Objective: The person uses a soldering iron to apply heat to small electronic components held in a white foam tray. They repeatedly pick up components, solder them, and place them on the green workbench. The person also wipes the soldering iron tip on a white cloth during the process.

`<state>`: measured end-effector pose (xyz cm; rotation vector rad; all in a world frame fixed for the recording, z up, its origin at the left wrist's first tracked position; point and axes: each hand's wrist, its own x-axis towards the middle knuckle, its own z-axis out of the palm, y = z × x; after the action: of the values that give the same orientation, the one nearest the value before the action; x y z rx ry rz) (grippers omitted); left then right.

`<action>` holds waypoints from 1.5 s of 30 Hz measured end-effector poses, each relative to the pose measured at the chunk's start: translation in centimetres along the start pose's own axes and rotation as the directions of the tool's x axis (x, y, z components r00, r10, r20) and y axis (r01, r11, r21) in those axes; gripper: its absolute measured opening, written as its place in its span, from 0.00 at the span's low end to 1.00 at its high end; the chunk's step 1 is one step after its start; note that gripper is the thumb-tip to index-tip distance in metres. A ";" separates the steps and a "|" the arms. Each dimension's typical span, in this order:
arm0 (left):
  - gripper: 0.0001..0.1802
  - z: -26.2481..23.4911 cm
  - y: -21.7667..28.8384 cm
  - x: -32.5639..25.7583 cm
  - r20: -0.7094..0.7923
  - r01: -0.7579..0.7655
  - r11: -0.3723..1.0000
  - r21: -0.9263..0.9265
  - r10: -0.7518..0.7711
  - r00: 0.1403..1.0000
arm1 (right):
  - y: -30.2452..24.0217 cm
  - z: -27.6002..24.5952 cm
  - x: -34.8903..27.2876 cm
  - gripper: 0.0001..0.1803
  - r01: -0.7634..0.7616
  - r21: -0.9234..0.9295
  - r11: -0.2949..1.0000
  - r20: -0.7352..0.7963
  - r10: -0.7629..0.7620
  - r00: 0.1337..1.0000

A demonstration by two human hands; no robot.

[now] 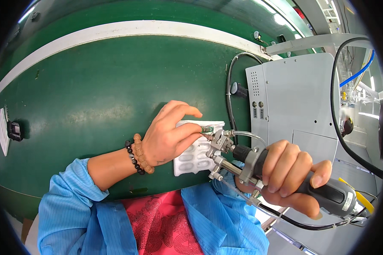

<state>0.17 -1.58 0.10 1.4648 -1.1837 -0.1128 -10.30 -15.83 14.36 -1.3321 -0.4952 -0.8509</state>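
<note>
My left hand (168, 134), with two bead bracelets at the wrist, pinches the edge of a small green circuit board (207, 129) between thumb and fingers. The board is at the far edge of a white moulded tray (184, 166) with rounded hollows. My right hand (291, 176) is wrapped round the black body of a power screwdriver (323, 193), which is held at a slant. Its metal head (220, 142), fitted with hoses, points at the board beside my left fingertips. The head hides the tool's tip, so contact with the board cannot be made out.
A grey metal machine box (293, 97) stands at the right, with a black cable (230, 85) beside it. At the far left of the green table (93, 76) lie a white tray (3, 131) and a black plastic part (15, 131). A white rail (127, 29) borders the table's far side.
</note>
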 end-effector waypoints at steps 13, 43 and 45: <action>0.11 0.0 0.0 0.0 -0.023 0.026 1.000 -0.009 -0.026 0.999 | -0.2 0.0 -0.2 0.26 -0.007 0.002 1.000 0.016 0.007 1.000; 0.16 -0.1 0.3 0.1 0.008 0.057 0.996 0.062 -0.057 0.998 | -0.1 -0.3 -0.4 0.25 -0.044 -0.030 0.999 -0.003 0.044 0.999; 0.16 -0.1 0.1 -0.1 0.036 0.061 0.995 0.077 -0.064 0.997 | 0.0 -0.2 -0.3 0.24 -0.078 -0.049 0.996 -0.006 0.077 0.997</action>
<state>0.13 -1.45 0.20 1.5731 -1.1840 -0.1407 -10.49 -15.90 14.07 -1.3851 -0.4189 -0.8060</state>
